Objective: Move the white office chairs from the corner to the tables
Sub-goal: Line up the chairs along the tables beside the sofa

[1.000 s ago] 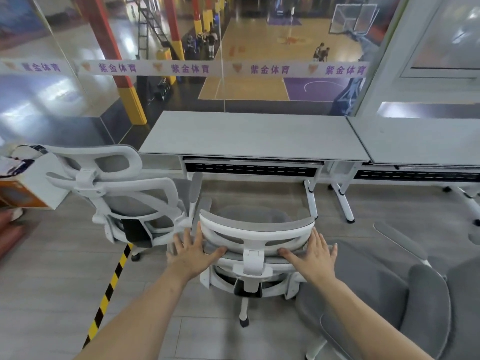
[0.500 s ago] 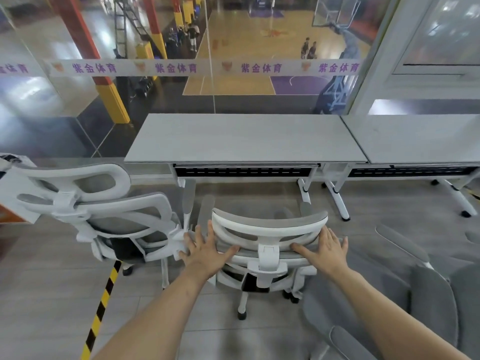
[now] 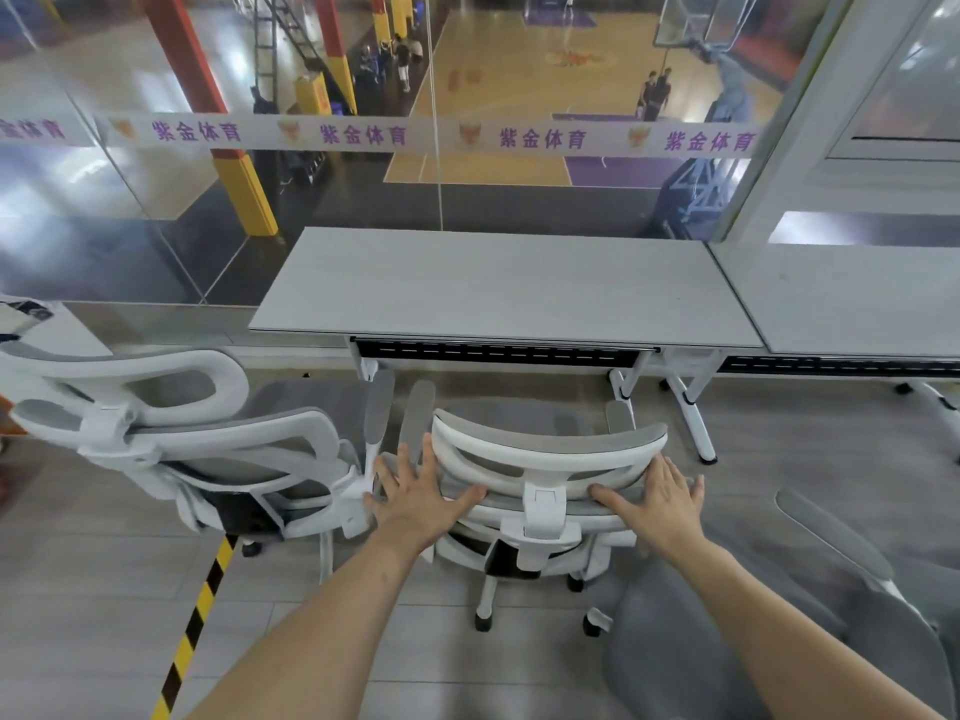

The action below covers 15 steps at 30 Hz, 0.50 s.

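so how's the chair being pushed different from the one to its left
Both hands, left hand and right hand, press flat on the middle chair; nobody touches the left chair. The middle chair faces the table squarely; the left chair sits angled, beyond the table's end. Both are white-framed with grey mesh and headrests.

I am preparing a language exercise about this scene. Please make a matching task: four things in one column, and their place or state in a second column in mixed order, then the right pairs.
Things
1. left hand
2. middle chair
3. left chair
4. striped floor tape

Places or states
A. yellow and black, on the floor
B. flat on the left side of the pushed backrest
C. beside the table's left end
D. in front of the table, seat toward it

Pairs: 1-B, 2-D, 3-C, 4-A
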Each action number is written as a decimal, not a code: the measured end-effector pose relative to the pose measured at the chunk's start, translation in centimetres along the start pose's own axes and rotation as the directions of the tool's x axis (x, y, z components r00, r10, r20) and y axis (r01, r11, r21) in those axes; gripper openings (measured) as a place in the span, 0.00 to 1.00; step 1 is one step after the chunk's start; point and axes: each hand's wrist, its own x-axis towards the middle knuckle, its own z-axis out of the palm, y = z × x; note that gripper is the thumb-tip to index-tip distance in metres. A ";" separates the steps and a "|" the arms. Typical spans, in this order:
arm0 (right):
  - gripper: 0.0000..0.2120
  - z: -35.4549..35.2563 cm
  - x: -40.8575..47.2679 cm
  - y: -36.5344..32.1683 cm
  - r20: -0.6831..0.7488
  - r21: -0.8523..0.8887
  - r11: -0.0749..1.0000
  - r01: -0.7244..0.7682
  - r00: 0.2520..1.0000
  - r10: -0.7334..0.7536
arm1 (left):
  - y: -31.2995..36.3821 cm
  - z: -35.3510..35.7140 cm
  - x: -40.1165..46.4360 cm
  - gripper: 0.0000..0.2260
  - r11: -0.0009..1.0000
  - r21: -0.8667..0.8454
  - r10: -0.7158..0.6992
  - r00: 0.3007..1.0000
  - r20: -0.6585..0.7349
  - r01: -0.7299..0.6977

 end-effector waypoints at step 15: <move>0.60 -0.3 7.8 0.5 0.032 -0.033 0.999 0.025 0.999 -0.024 | 3.3 -1.6 4.9 0.57 0.998 -0.006 -0.055 0.998 -0.035 0.055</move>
